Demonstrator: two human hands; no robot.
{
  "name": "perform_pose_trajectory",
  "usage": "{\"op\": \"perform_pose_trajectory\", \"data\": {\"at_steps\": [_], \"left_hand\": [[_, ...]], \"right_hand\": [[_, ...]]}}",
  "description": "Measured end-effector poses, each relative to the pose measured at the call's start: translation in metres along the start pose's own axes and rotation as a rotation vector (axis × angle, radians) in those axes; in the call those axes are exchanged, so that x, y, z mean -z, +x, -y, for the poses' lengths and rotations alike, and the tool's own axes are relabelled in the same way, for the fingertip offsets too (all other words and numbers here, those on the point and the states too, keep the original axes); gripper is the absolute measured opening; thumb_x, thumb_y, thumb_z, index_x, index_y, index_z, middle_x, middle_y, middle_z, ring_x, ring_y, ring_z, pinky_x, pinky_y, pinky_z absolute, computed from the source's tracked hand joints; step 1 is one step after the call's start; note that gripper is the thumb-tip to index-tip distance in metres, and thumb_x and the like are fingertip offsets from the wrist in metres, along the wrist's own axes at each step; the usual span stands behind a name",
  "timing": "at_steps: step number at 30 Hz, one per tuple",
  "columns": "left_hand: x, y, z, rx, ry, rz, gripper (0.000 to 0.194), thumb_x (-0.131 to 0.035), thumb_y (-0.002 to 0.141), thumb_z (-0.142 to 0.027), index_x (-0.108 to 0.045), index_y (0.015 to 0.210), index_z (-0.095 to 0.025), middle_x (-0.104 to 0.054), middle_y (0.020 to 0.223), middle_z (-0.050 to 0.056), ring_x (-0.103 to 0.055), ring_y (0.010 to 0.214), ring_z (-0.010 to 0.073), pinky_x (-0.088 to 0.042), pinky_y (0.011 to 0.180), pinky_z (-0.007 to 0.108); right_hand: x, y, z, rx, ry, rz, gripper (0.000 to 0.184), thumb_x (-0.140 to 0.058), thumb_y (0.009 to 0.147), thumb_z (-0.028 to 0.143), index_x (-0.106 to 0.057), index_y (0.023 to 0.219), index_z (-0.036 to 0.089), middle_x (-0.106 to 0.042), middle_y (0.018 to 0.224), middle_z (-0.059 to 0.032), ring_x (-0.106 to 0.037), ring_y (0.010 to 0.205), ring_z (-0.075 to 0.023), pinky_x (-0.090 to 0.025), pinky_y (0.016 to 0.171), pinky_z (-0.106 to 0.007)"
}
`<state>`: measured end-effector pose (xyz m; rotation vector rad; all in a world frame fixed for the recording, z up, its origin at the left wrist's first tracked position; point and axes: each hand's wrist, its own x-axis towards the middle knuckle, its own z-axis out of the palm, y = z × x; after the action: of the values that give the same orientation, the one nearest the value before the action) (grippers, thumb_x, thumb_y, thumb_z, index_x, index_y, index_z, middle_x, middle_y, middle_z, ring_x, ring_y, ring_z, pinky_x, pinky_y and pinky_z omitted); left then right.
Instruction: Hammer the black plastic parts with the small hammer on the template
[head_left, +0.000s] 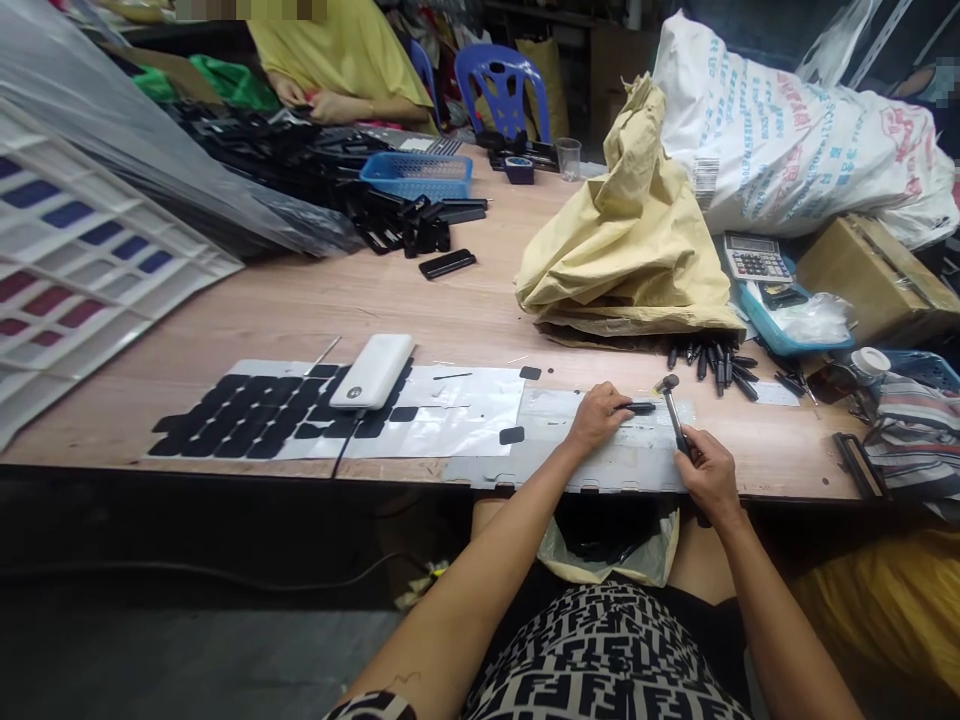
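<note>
My left hand (598, 415) is closed on a slim black piece (640, 408) and holds it down against a pale plastic sheet (600, 455) on the table. In my right hand (707, 470) is a small hammer (673, 408), gripped by its dark handle. The hammer's head is raised close to the free end of the black piece; I cannot tell whether they touch. Beyond the hammer lies a pile of short black cylindrical parts (720, 365). Left of my left hand, black rounded stickers (240, 415) cover part of a white sheet (472, 400).
A white power bank (375, 370) with a cable rests on the stickers. Behind my hands stands a yellow sack (630, 240). Black plastic parts (300, 160) and a blue basket (417, 178) lie farther back, near a person in yellow (345, 60). An open bag (607, 560) hangs at my lap.
</note>
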<state>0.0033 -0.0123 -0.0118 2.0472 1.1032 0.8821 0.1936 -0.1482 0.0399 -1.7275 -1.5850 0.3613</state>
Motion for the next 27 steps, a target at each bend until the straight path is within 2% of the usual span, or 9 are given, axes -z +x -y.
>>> {"op": "perform_pose_trajectory", "data": {"at_steps": [5, 13, 18, 22, 27], "left_hand": [[0.0, 0.001, 0.001, 0.038, -0.004, 0.0, 0.017, -0.071, 0.08, -0.02, -0.078, 0.095, -0.024, -0.062, 0.087, 0.002, -0.059, 0.09, 0.018, -0.049, 0.087, 0.034], [0.0, 0.002, 0.001, 0.055, -0.028, -0.007, 0.018, -0.072, 0.078, -0.018, -0.078, 0.095, -0.024, -0.061, 0.087, 0.002, -0.058, 0.09, 0.0172, -0.048, 0.085, 0.032], [0.002, 0.003, -0.003, 0.062, -0.005, -0.002, 0.016, -0.072, 0.079, -0.017, -0.078, 0.092, -0.023, -0.06, 0.087, 0.001, -0.057, 0.09, 0.017, -0.048, 0.085, 0.032], [0.002, 0.003, -0.003, 0.077, 0.003, 0.008, 0.015, -0.073, 0.078, -0.018, -0.078, 0.091, -0.024, -0.06, 0.086, 0.001, -0.058, 0.091, 0.0173, -0.048, 0.085, 0.032], [0.001, 0.003, -0.001, 0.07, -0.046, -0.002, 0.016, -0.071, 0.079, -0.019, -0.077, 0.093, -0.023, -0.061, 0.087, 0.001, -0.058, 0.091, 0.0172, -0.048, 0.085, 0.032]], "right_hand": [[0.002, -0.009, 0.018, 0.062, -0.032, 0.004, 0.039, -0.056, 0.084, 0.027, -0.068, 0.119, 0.019, -0.062, 0.081, -0.0037, -0.053, 0.066, -0.0166, -0.048, 0.067, -0.03], [-0.002, -0.015, 0.02, 0.02, -0.012, 0.046, 0.037, -0.056, 0.083, 0.027, -0.069, 0.117, 0.019, -0.062, 0.08, -0.0034, -0.052, 0.063, -0.0157, -0.048, 0.064, -0.029], [-0.009, -0.012, 0.026, 0.06, 0.017, 0.048, 0.038, -0.057, 0.082, 0.025, -0.069, 0.117, 0.018, -0.062, 0.081, -0.0032, -0.052, 0.064, -0.0152, -0.047, 0.065, -0.029], [-0.015, -0.012, 0.022, 0.019, 0.021, 0.091, 0.037, -0.057, 0.081, 0.026, -0.07, 0.115, 0.018, -0.061, 0.077, -0.0018, -0.052, 0.063, -0.0148, -0.047, 0.065, -0.028], [-0.006, 0.007, 0.003, -0.052, -0.024, 0.001, 0.039, -0.057, 0.078, 0.028, -0.071, 0.113, 0.017, -0.061, 0.078, -0.0023, -0.051, 0.063, -0.0148, -0.046, 0.066, -0.028]]}}
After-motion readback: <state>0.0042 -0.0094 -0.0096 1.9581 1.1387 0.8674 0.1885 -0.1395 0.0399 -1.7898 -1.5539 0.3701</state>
